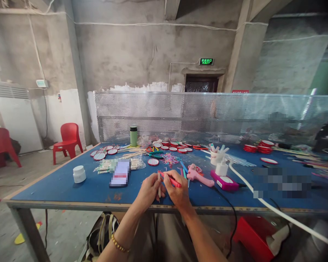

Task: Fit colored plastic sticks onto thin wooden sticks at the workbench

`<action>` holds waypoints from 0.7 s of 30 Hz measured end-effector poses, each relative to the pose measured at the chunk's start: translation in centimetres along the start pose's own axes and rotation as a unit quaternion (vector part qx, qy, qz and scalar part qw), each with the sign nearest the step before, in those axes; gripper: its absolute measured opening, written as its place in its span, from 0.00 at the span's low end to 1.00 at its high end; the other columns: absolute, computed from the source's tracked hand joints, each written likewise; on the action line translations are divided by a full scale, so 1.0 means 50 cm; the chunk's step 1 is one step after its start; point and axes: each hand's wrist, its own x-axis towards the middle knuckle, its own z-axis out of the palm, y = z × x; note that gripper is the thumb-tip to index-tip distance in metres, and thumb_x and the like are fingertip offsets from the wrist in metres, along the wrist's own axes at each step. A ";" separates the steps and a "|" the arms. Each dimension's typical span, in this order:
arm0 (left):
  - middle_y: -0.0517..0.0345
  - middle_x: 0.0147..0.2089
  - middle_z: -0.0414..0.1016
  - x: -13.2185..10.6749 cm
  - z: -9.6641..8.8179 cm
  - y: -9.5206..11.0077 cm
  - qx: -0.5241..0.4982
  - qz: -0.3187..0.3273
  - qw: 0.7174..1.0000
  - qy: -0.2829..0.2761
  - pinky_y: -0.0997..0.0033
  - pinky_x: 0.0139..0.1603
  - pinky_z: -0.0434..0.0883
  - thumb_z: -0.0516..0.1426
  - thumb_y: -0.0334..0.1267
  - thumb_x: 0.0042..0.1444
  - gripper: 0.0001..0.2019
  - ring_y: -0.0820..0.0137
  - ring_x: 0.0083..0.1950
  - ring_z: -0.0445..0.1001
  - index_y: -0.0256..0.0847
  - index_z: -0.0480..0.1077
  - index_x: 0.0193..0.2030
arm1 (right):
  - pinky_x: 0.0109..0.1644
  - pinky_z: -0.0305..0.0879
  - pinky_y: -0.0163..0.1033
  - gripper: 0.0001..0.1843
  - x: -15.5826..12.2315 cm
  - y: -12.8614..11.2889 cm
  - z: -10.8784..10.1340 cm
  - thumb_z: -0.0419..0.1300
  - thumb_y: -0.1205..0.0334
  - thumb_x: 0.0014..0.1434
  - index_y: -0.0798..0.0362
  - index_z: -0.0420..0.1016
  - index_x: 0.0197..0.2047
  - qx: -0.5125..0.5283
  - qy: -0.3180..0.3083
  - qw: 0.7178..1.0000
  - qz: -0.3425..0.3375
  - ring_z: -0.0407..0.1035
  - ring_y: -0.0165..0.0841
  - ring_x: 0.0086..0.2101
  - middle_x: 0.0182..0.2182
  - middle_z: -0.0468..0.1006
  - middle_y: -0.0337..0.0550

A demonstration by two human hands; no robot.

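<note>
My left hand (pixel 149 187) is closed around a thin, flat wooden stick (pixel 159 185), held near the table's front edge. In my right hand (pixel 179 191) is a red pen-shaped tool (pixel 175 181), its front end pointing toward the top of the stick. The two hands are close together, and fingers partly hide both things. Just right of them, a pink glue gun (pixel 198 176) lies on its side. Beyond the hands are a round red-rimmed disc (pixel 153 162) and a pile of small colourful bits (pixel 170 159).
A phone (pixel 120 173) and a white jar (pixel 79 174) lie to the left. A green bottle (pixel 133 137) stands at the back. On the right are a purple box (pixel 226 180), a white cable (pixel 262 200) and stacked red-rimmed discs (pixel 264 146). A perforated metal screen (pixel 158 112) closes the far edge.
</note>
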 end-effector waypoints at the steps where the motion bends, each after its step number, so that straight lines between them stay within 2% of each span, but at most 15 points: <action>1: 0.60 0.24 0.73 0.001 0.000 0.000 -0.001 -0.001 1.000 0.000 0.79 0.15 0.64 0.51 0.55 0.61 0.19 0.74 0.19 0.69 0.39 0.65 0.37 | 0.32 0.67 0.34 0.10 0.000 -0.001 0.000 0.54 0.64 0.63 0.51 0.73 0.31 0.001 0.002 1.000 0.001 0.70 0.30 0.25 0.24 0.76 0.38; 21: 0.60 0.24 0.73 0.000 0.001 0.000 -0.007 -0.010 1.000 0.005 0.79 0.15 0.64 0.51 0.56 0.60 0.19 0.74 0.20 0.70 0.38 0.64 0.38 | 0.32 0.66 0.32 0.11 0.001 -0.002 -0.001 0.54 0.64 0.64 0.52 0.73 0.30 0.003 0.003 1.000 -0.003 0.70 0.29 0.25 0.25 0.76 0.38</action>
